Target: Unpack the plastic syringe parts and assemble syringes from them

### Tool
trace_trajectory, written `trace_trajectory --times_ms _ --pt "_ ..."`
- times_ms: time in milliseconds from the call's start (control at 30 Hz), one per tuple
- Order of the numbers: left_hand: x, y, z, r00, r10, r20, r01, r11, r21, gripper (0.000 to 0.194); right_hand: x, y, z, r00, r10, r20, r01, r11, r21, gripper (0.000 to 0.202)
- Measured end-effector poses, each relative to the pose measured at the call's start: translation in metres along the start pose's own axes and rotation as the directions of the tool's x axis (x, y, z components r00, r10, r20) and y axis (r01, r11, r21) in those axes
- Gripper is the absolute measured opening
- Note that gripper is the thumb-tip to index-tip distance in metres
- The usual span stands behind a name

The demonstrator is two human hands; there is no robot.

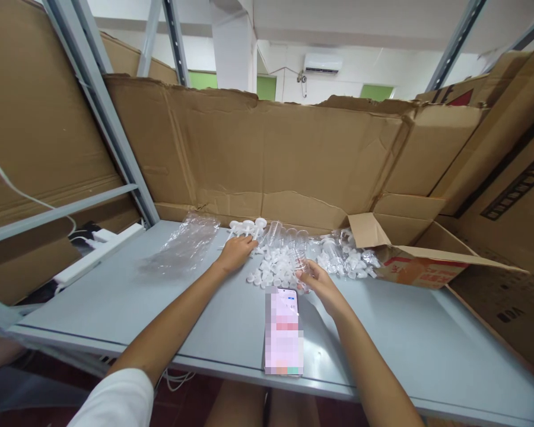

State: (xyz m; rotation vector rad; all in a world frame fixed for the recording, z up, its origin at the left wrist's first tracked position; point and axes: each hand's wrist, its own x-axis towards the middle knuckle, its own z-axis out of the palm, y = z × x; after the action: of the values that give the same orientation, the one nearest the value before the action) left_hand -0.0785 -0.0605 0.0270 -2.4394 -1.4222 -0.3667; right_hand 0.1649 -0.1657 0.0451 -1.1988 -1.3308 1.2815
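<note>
My left hand (237, 252) reaches over the white stemmed parts (248, 226) at the back of the table, its fingers touching or just above them; what they hold, if anything, is hidden. My right hand (314, 281) has its fingers curled round a clear plastic cup (299, 261) at the right side of a pile of small white caps (273, 268). More clear cups (281, 235) lie behind the pile. A phone (284, 332) with a lit screen lies in front of the pile, near the table's front edge.
Clear plastic bags (182, 243) lie at the left. Bagged white parts (345, 255) and an open cardboard box (420, 264) are at the right. Cardboard (293, 157) walls the back of the grey table (222, 332). A power strip (98, 255) lies at the left edge.
</note>
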Motion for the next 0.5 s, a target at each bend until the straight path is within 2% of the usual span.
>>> trace_trajectory --times_ms 133,300,400,500 --pt "-0.003 0.0 0.002 0.999 -0.045 -0.002 0.045 0.999 -0.014 0.025 0.003 0.004 -0.001 1.0 0.02 0.007 -0.02 1.0 -0.015 0.042" --pt "-0.003 0.01 -0.01 0.992 -0.104 -0.066 0.099 0.992 -0.073 0.025 0.001 0.003 0.0 1.0 0.0 0.0 0.0 1.0 -0.015 0.041" --pt "-0.004 0.029 -0.024 0.988 -0.095 -0.123 0.061 0.965 -0.256 0.026 0.0 0.001 0.002 1.0 -0.01 -0.01 0.01 1.0 0.01 0.046" --pt "-0.008 0.054 -0.04 0.991 -0.069 -0.112 -0.004 0.834 -0.552 0.039 0.001 0.002 0.002 1.0 -0.029 0.006 0.028 0.999 0.026 0.046"
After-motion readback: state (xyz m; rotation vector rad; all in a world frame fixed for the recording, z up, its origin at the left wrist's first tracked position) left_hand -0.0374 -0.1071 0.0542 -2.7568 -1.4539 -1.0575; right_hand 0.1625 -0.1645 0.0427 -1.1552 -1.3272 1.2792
